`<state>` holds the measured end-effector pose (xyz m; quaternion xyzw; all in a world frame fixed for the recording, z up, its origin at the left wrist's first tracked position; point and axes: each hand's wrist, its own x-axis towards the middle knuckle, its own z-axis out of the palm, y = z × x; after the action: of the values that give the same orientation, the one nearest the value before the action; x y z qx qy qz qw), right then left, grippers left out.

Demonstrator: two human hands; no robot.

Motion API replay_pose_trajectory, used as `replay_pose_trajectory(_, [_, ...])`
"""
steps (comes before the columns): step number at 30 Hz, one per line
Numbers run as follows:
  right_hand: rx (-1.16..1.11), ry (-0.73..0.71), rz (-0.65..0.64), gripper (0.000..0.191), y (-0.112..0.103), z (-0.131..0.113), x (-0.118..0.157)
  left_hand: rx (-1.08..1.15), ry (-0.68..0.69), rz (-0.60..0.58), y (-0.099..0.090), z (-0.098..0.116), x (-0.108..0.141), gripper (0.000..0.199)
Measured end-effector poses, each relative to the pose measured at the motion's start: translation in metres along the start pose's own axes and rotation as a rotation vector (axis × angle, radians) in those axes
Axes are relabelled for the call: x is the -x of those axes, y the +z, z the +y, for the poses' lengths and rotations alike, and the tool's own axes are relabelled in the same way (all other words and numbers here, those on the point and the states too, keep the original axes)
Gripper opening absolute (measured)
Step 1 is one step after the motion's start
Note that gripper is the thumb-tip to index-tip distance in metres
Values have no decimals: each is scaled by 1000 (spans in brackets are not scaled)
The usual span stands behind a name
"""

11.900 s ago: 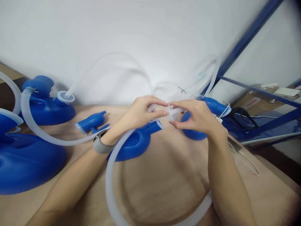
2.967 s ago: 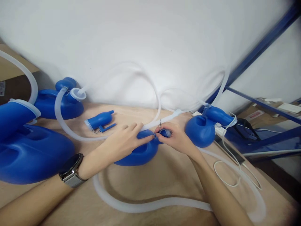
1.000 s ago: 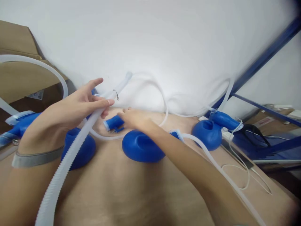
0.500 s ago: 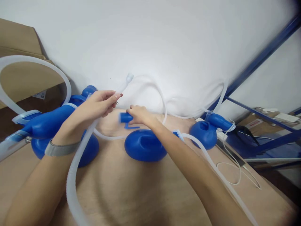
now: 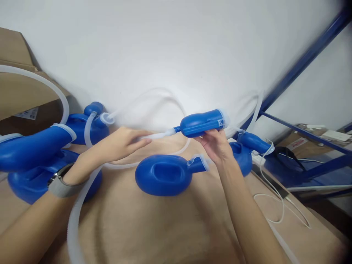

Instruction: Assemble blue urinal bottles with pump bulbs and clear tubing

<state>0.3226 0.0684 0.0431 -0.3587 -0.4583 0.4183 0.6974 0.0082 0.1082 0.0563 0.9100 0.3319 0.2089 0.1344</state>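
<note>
My left hand [image 5: 125, 143] is closed around a translucent white ribbed hose [image 5: 76, 223] near its end; the hose runs down under my left wrist. In my right hand [image 5: 217, 145] is a blue urinal cup [image 5: 202, 123], held from below and lying nearly level. Its narrow spout points left and meets the pale connector [image 5: 169, 132] at the hose's end; how far one is pushed into the other I cannot tell. Below both hands, a blue urinal bottle [image 5: 163, 176] lies on the table, with its short neck toward the right.
More blue urinal bottles with hoses stand at left [image 5: 88, 128] and right [image 5: 242, 157]. A cardboard box [image 5: 19, 88] is at the far left. A white cable [image 5: 283, 205] and blue metal rack [image 5: 302, 58] are at right; a white wall rises behind the table [image 5: 170, 227].
My right hand has lifted the blue urinal cup and moved right and up. The hose end, loose before, has come down to the cup's spout, with my left hand still on the hose.
</note>
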Motion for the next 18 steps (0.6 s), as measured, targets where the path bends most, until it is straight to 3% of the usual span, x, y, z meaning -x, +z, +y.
replay_pose_trajectory(9, [-70,36,-45,95,-22,9,14,-54,52,56,12,1,4,54])
replay_pose_trajectory(14, [-62,40,-76,86,-11,12,18,-178,77,146,22,11,7,53])
replay_pose_trajectory(18, [2,70,-93,84,-3,11,24,-140,52,209,25,25,7,51])
